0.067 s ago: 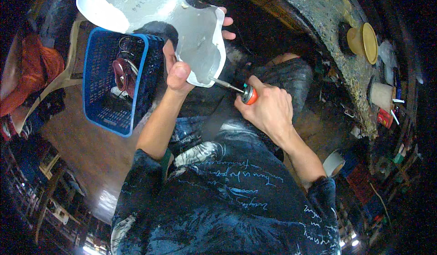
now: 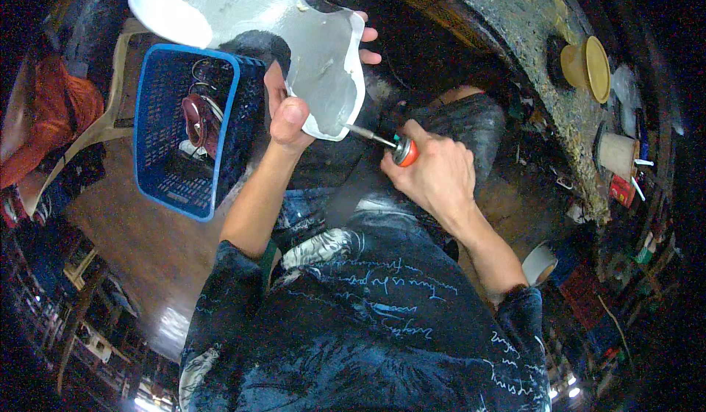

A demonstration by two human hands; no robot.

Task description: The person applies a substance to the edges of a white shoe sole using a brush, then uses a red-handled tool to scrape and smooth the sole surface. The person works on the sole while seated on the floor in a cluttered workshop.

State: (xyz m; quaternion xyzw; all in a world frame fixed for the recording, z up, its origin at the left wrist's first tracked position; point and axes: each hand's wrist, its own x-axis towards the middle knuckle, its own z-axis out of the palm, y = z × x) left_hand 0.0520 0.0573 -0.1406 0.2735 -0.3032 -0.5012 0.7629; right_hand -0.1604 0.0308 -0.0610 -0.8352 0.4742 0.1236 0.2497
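Note:
A curved white shell (image 2: 323,66) with a grey inner face and an uneven rim tilts up in front of me, its upper end cut off by the picture's top. My left hand (image 2: 292,122) is closed on its lower end: the thumb presses on the near side and fingertips wrap over the right edge. In my right hand (image 2: 439,173), closed around it, is a tool with a slim metal shaft and an orange-red collar (image 2: 405,152). The shaft's tip meets the shell's lower inner face near the rim. Most of the tool's body is hidden in my fist.
Left of the shell stands a blue plastic basket (image 2: 224,144) holding a dark red item and cables. A crusted bench (image 2: 540,59) curves along the right, with a yellow tub (image 2: 597,70) on it. A roll of tape (image 2: 540,265) lies by my right elbow.
The shell has turned slightly, its upper end shifting a little to the right. The tool's tip has moved very slightly right along the inner face. Both hands keep their hold.

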